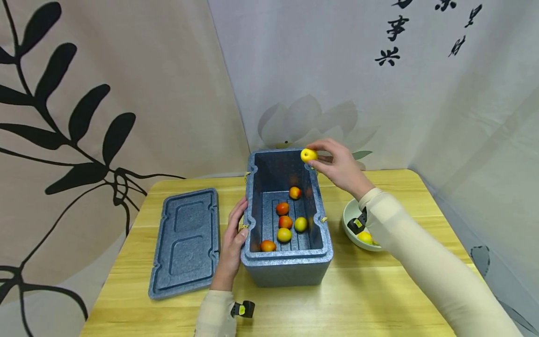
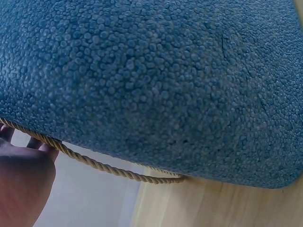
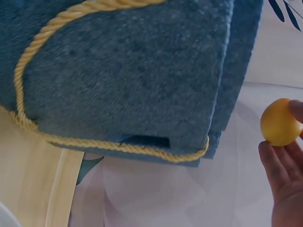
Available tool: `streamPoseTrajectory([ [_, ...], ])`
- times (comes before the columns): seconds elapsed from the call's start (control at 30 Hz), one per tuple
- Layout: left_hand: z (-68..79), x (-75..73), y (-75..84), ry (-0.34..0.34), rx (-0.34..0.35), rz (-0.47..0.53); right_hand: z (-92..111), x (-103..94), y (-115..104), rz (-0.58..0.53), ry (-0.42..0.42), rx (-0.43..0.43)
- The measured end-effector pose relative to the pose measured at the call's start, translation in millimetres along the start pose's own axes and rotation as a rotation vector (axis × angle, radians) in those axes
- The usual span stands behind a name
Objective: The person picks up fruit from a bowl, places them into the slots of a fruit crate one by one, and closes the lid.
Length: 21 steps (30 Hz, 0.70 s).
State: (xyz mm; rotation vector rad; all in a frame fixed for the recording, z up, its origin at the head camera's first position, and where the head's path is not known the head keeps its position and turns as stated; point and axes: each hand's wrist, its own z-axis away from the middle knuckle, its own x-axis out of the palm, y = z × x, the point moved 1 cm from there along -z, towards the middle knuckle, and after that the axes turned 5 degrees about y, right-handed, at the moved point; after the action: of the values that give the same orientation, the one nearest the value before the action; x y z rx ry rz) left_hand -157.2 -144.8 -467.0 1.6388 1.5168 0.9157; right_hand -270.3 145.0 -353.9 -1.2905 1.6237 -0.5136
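Note:
My right hand [image 1: 343, 171] pinches a small round yellow fruit [image 1: 309, 155] between thumb and fingertips, above the box's far right corner. In the right wrist view the same fruit [image 3: 280, 123] sits at the tips of the fingers, beyond the box's side. A grey-blue foam box [image 1: 286, 271] stands lidless in the middle of the table. On its floor lie several fruits, some red-orange [image 1: 282, 208], others yellow [image 1: 284, 235]. The left hand [image 1: 231, 234] rests along the box's left side, fingers near the rim. In the left wrist view, yellow rope [image 2: 118, 173] runs past that hand's fingers.
Left of the box, its foam lid [image 1: 185, 234] lies flat on the wooden table [image 1: 370, 295]. A pale bowl [image 1: 351, 234] with yellow fruit [image 1: 365, 237] stands to the right, partly hidden under the right forearm. A printed cloth backdrop [image 1: 177, 93] hangs behind the table.

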Motion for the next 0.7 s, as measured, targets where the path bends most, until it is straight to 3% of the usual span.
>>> streamPoseTrajectory([
  [0.27, -0.3, -1.5, -2.3, 0.0, -0.011, -0.003, -12.1, 17.0, -0.7, 0.018, -0.046, -0.01],
  [0.7, 0.4, -0.8, -2.9, -0.003, -0.013, 0.012, -18.9, 26.7, 4.4, 0.186, -0.102, -0.08],
])
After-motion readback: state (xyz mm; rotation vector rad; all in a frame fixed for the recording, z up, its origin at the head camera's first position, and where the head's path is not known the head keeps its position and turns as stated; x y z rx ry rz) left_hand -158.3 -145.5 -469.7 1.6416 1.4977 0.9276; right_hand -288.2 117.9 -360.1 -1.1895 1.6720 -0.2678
